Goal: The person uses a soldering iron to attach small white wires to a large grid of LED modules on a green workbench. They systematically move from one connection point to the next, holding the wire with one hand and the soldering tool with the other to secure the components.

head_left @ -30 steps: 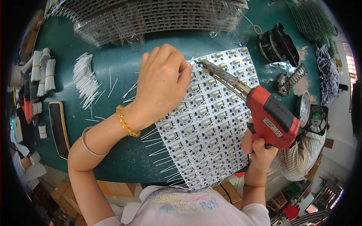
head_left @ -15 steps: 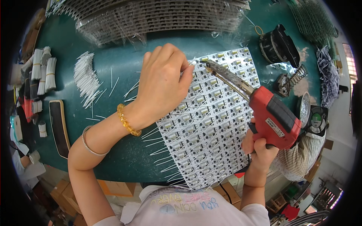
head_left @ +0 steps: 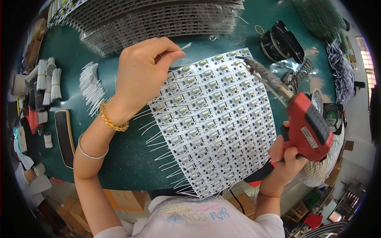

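Note:
A red soldering gun [head_left: 308, 127] with a black grip panel is held in my right hand [head_left: 289, 162], fingers wrapped round its handle. Its dark, crusted tip points up and left over the far right corner of a white circuit-board panel [head_left: 222, 119]. Rows of small components cover this panel, and thin white wires stick out along its left side. Thumb and forefinger of my left hand [head_left: 143, 73] pinch a short white wire [head_left: 186, 46] just beyond the panel's far left edge. The hand hides that corner of the panel.
Loose white wires [head_left: 90, 85] lie to the left, near bundled wires [head_left: 55, 84] and a phone [head_left: 64, 137]. Stacked boards [head_left: 158, 29] in plastic wrap line the back. A black round container [head_left: 279, 43], a coil-spring iron stand [head_left: 299, 75] and a small fan [head_left: 332, 117] stand right.
My left hand has drawn back left from the panel's far edge, with the white wire in its pinch. The soldering gun has moved right, away from that hand.

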### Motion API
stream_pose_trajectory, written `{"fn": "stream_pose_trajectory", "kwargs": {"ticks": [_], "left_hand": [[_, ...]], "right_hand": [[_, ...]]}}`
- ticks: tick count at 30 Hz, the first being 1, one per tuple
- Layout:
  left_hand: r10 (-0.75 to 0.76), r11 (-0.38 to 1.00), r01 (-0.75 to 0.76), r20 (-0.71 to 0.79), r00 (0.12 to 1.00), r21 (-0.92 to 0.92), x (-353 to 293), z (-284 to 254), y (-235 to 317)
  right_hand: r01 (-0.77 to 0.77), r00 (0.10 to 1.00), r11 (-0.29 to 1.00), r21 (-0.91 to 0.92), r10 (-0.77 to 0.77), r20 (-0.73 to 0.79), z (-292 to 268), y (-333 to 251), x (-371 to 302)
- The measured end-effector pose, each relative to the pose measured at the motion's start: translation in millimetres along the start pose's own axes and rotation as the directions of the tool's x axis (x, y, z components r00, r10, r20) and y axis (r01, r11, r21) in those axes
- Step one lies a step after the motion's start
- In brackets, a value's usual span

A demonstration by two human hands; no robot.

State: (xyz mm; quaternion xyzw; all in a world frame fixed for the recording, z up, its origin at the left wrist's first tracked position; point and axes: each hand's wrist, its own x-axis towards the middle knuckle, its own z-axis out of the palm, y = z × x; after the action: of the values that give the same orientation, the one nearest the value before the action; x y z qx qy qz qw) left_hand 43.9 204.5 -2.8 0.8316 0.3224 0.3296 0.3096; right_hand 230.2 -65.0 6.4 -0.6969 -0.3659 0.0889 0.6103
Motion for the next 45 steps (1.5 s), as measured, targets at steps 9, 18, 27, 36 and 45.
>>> {"fn": "stream_pose_trajectory", "kwargs": {"ticks": [9,18,27,36,45], "left_hand": [[-0.136,0.985,0.153,0.194,0.971,-0.076,26.0,31.8,-6.2],[-0.19,0.981,0.184,0.108,0.976,0.063,15.1,50.3,-4.3],[-0.193,0.978,0.178,0.156,0.969,0.107,16.3,50.2,-2.5],[-0.164,0.982,0.149,0.132,0.978,0.114,14.3,50.4,-2.4],[-0.115,0.988,0.102,0.114,0.987,0.114,12.4,52.1,-5.7]], "right_hand": [[0.078,0.997,0.986,-0.145,-0.08,-0.011,-5.6,-31.7,15.9],[-0.303,0.929,0.951,0.063,0.28,0.243,32.8,-18.5,21.2],[-0.398,0.881,0.909,0.126,0.34,0.328,30.0,-2.2,23.0],[-0.439,0.853,0.893,0.1,0.38,0.357,30.5,-1.9,23.4],[-0.402,0.88,0.91,0.101,0.354,0.316,32.4,-3.6,20.2]]}}
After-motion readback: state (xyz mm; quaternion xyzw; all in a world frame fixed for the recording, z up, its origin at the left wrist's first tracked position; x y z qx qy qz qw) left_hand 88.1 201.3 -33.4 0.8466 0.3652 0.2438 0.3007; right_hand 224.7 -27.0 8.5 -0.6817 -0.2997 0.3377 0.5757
